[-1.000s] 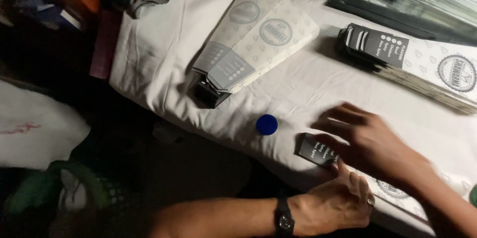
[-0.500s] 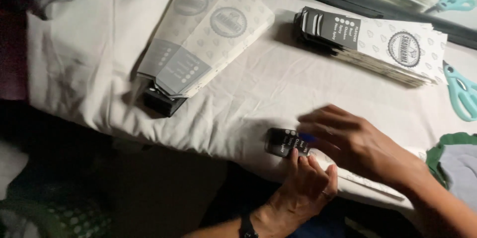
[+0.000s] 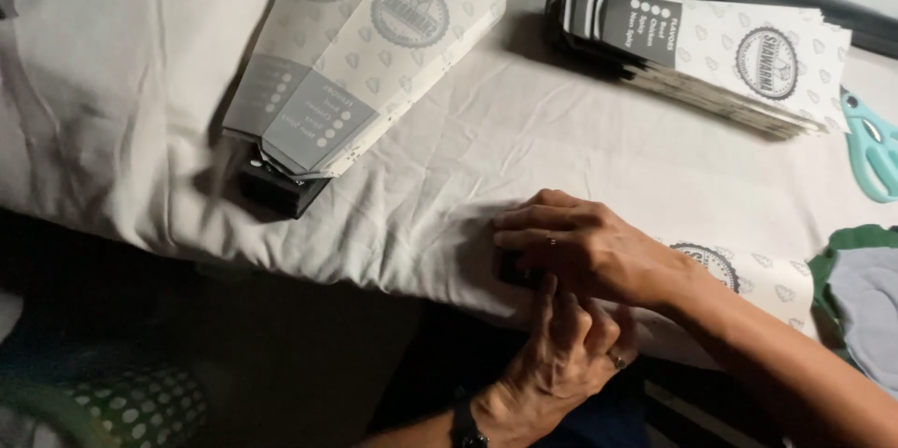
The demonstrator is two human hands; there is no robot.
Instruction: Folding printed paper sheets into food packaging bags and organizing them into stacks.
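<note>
Both hands press a flat white printed paper bag (image 3: 748, 275) at the near edge of the white cloth-covered desk (image 3: 524, 139): right hand (image 3: 585, 247) on top, left hand (image 3: 566, 350) just below it.
</note>
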